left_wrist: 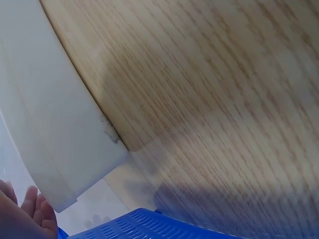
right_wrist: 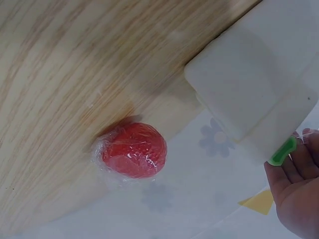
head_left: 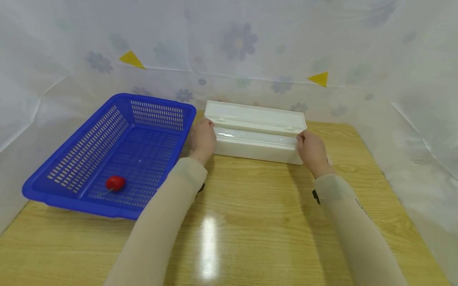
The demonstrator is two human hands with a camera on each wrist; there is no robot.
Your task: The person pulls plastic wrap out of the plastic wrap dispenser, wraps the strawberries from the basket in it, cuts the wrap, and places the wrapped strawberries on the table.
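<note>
Two hands point(head_left: 204, 138) point(head_left: 312, 150) pinch film point(head_left: 247, 136) at the white box's point(head_left: 257, 151) ends, roomy table point(head_left: 254, 202) in front.

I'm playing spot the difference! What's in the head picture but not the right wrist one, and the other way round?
Only the head view shows the blue basket, the stemmed red thing inside it and the left hand.

Only the right wrist view shows the green piece by the right hand and the red part of the wrapped lump.

Both show that hand, the white box, the wooden table and a yellow patch.
</note>
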